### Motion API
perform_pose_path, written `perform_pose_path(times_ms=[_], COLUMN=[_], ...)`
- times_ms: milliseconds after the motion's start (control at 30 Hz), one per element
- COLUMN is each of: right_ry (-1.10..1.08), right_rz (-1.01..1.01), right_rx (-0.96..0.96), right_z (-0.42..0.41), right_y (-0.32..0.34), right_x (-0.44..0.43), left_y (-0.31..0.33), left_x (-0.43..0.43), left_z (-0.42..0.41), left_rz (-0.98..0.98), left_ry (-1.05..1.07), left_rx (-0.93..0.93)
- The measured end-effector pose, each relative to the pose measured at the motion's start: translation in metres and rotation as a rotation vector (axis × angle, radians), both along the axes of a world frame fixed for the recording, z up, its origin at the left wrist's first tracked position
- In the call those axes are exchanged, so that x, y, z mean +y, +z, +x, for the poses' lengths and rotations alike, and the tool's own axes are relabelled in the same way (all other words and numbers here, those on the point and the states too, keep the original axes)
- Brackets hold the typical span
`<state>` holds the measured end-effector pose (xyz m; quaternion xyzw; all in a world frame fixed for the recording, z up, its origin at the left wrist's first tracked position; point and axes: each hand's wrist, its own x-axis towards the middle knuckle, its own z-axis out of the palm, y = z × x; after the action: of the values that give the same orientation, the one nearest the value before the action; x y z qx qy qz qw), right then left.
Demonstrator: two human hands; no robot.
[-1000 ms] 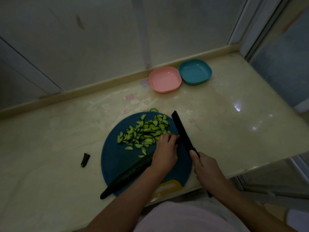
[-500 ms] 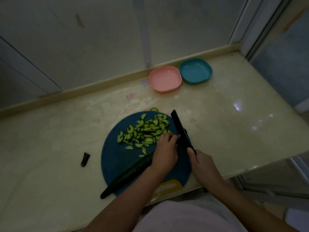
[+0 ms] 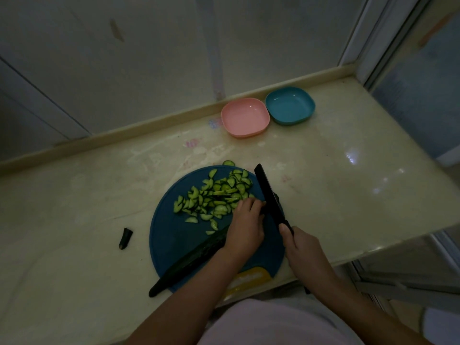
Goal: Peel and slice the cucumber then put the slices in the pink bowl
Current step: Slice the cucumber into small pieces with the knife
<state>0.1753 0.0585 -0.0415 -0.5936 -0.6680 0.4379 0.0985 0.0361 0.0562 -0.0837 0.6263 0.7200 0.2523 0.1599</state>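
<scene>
A round blue cutting board (image 3: 171, 240) lies near the counter's front edge. A dark cucumber half (image 3: 189, 260) lies on it, running from lower left up under my left hand (image 3: 245, 226), which holds its cut end down with curled fingers. A pile of half-moon cucumber slices (image 3: 215, 195) covers the board's far part. My right hand (image 3: 302, 247) grips the handle of a black knife (image 3: 270, 196), whose blade stands right beside my left fingertips. The pink bowl (image 3: 245, 117) stands empty at the back of the counter.
A blue bowl (image 3: 290, 105) touches the pink bowl's right side. A cut cucumber end (image 3: 125, 238) lies on the counter left of the board. One slice (image 3: 228, 163) lies just off the board's far rim. A yellow object (image 3: 249, 278) sticks out under the board's near edge.
The knife and my right hand have shifted slightly left, closer to my left fingertips. The cucumber and slices stay in place.
</scene>
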Motion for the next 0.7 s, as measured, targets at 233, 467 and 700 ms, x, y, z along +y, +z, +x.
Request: perform_pose_path(times_ms=[233,467,700], right_ry=[0.013,0.02,0.027], right_rz=[0.016,-0.002,0.006], right_rx=[-0.072,-0.067,-0.052], right_z=[-0.004,-0.012,-0.003], right_y=[-0.002,-0.006,0.002], right_x=[-0.002,0.01,0.004], left_y=[0.0,0.001,0.001], left_x=[0.001,0.0,0.001], left_z=[0.0,0.0,0.0], left_rz=[-0.012,-0.014,-0.02], left_ry=[0.003,0.001,0.004], left_rx=[0.007,0.005,-0.003])
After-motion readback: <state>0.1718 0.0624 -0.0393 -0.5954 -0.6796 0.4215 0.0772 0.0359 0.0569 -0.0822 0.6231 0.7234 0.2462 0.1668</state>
